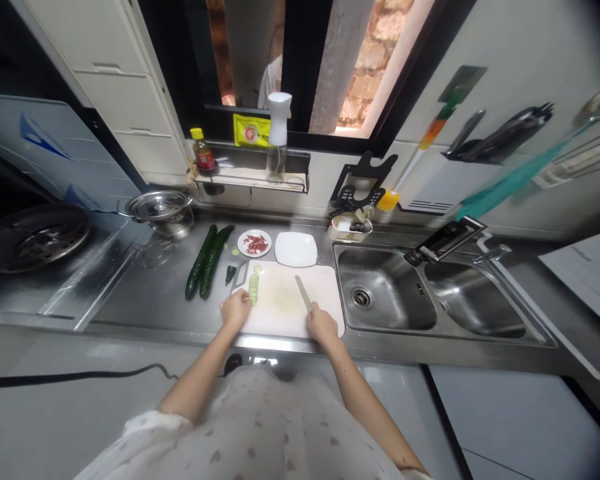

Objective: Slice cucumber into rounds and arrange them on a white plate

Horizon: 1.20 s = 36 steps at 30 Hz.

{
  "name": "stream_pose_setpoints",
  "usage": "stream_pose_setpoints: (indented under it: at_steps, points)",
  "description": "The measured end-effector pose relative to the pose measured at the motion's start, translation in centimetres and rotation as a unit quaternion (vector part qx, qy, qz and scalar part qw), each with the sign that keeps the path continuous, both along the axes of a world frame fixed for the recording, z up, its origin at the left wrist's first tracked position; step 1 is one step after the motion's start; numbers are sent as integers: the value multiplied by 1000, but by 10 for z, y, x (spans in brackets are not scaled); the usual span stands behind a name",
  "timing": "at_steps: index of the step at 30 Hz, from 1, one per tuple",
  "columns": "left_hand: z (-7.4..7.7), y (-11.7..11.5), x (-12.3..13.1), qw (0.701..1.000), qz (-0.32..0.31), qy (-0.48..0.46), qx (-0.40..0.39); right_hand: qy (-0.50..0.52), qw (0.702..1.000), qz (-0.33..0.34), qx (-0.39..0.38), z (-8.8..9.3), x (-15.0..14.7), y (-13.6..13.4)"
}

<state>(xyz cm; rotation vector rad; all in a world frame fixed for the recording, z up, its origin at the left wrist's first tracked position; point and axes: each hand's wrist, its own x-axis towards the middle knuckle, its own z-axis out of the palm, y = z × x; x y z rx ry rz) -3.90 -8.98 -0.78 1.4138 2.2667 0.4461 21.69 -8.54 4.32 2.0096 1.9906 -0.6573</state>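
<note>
My right hand (323, 325) is wrapped round the handle of a kitchen knife (303, 292), its blade pointing away over the white cutting board (280, 325). At the board's left edge my left hand (236, 309) has its fingers curled together beside the lower end of a row of overlapping cucumber slices (253, 291). Whether those fingertips pinch anything is hidden. One slice lies a little apart at the top of the row. A dark green cucumber end (231, 273) rests on the counter left of the board. Farther left lie whole cucumbers (211, 261) side by side.
Behind the board stand a plate of chopped red pieces (255, 244) and a white square dish (296, 249). A double sink (387, 287) is at the right. A lidded steel pot (163, 212) and a black pan (35, 237) are at the left.
</note>
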Motion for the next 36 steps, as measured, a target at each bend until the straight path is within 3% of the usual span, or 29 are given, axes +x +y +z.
stream_pose_setpoints:
  at_steps: [5, 11, 18, 23, 30, 36]
  points:
    - [3, 11, -1, 1000, 11, -11, 6, 7, 1000, -3, 4, -2, -1, -1]
    - [14, 53, -3, 1000, 19, 13, 3, 4, 1000, -3, 12, -5, -1, -1]
    - [14, 96, 2, 990, -55, 121, -37, -11, 1000, -8, 0, 1, -5, 1]
    - [10, 107, 6, 984, -84, 152, -40, -11, 1000, -4, -8, 5, -5, 1]
    - [7, 117, 4, 992, -50, 101, -51, -12, 1000, 0, -7, 4, -4, 2]
    - [14, 117, 7, 997, -19, 59, -44, -11, 1000, -3, -9, 5, -5, 2]
